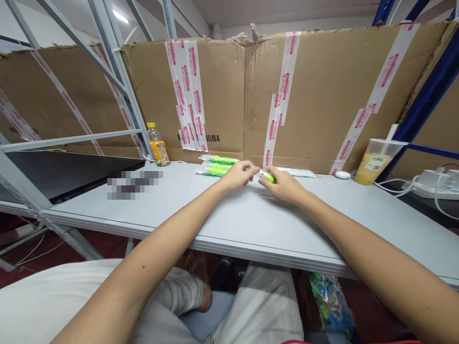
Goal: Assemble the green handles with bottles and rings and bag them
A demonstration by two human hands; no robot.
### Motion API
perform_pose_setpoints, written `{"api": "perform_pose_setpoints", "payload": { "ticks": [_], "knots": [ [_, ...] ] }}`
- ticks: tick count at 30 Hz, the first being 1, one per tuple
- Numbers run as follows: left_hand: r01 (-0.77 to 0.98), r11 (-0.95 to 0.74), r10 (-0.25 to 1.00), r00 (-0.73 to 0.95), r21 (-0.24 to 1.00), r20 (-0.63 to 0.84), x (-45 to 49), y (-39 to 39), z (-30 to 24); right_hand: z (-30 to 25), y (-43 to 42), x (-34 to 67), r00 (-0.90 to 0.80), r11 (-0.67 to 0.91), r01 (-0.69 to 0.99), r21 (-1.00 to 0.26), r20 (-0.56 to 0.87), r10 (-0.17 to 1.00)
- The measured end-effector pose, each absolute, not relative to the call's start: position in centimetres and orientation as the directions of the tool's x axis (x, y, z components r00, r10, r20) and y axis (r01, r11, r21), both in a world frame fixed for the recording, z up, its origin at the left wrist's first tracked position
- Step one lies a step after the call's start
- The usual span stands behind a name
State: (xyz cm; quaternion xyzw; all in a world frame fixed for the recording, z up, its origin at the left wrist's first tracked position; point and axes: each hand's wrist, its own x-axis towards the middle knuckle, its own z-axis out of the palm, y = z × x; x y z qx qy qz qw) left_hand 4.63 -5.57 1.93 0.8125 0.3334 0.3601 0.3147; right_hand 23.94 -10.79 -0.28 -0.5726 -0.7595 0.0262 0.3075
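Both my arms reach out over a white table (pixel 229 220). My left hand (pixel 238 174) and my right hand (pixel 285 184) meet near the table's far side, both with fingers closed on a small green item in clear wrap (pixel 266 176) held between them. Just behind my left hand lie two more green items in clear packets (pixel 217 165), one stacked by the other. A flat clear packet (pixel 297 172) lies behind my right hand.
A taped cardboard wall (pixel 287 95) closes off the back. A yellow drink bottle (pixel 158 145) stands at the back left, a lidded cup with orange drink (pixel 376 162) and a white mouse (pixel 342 175) at the back right. A power strip with cables (pixel 433 184) sits far right.
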Motion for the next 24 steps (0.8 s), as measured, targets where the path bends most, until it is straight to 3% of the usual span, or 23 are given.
{"api": "perform_pose_setpoints", "payload": {
  "ticks": [4, 10, 12, 17, 21, 24],
  "knots": [
    [0.141, -0.604, 0.680, 0.605, 0.784, 0.415, 5.05, -6.12, 2.04, -0.23, -10.64, 24.29, -0.167, 0.360, 0.843, -0.399, 0.441, 0.882],
    [0.349, -0.547, 0.819, 0.411, 0.760, 0.401, 5.30, -6.03, 1.83, -0.22, -10.78, 23.75, -0.184, 0.361, 0.861, -0.358, 0.443, 0.877],
    [0.361, -0.581, 0.788, 0.475, 0.730, 0.392, 4.88, -5.86, 1.87, -0.22, -10.85, 23.73, -0.188, 0.358, 0.867, -0.347, 0.436, 0.880],
    [0.161, -0.637, 0.652, 0.635, 0.754, 0.415, 4.78, -6.27, 2.11, -0.16, -10.71, 24.19, -0.181, 0.349, 0.868, -0.354, 0.429, 0.885],
    [0.204, -0.568, 0.754, 0.519, 0.798, 0.404, 5.44, -6.51, 2.10, -0.07, -10.69, 24.11, -0.182, 0.355, 0.867, -0.349, 0.442, 0.878],
    [0.342, -0.529, 0.831, 0.392, 0.777, 0.393, 5.32, -6.04, 1.95, -0.03, -10.85, 23.84, -0.188, 0.354, 0.877, -0.326, 0.445, 0.876]
  ]
}}
